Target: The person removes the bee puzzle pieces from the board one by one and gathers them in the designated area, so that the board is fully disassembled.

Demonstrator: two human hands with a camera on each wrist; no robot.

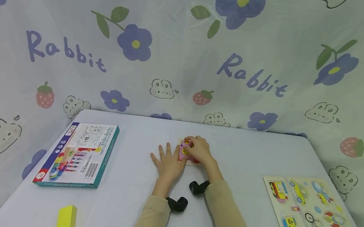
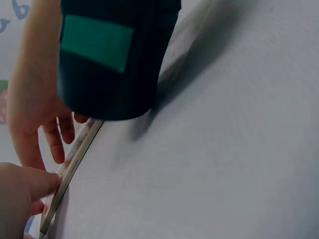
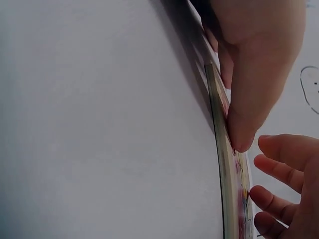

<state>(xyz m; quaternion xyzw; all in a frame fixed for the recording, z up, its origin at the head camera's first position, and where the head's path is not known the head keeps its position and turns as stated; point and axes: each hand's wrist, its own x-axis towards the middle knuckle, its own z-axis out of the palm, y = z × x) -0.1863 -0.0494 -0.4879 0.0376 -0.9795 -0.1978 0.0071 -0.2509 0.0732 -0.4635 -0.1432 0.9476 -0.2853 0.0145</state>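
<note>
A small wooden board [image 1: 193, 164] with a pink picture lies near the middle of the table. My left hand [image 1: 169, 165] rests beside it, palm down with fingers spread; its thumb [image 3: 243, 134] touches the board's face near the edge. Over the board is my right hand [image 1: 200, 150], fingers bent and spaced apart, covering part of the picture. Its fingers [image 3: 271, 199] show no piece between them in the right wrist view. From the left wrist view, the right hand [image 2: 37, 94] hangs at the board's far side, above the thin wooden edge [image 2: 75, 164].
A boxed set [image 1: 77, 154] lies at the left. A yellow block [image 1: 66, 219] stands near the front left edge. At the right lies a large wooden puzzle board [image 1: 299, 211] with vehicle pictures. Black wrist cameras [image 1: 177, 204] sit at both wrists, close together. Behind the table hangs a printed cloth [image 1: 181, 54].
</note>
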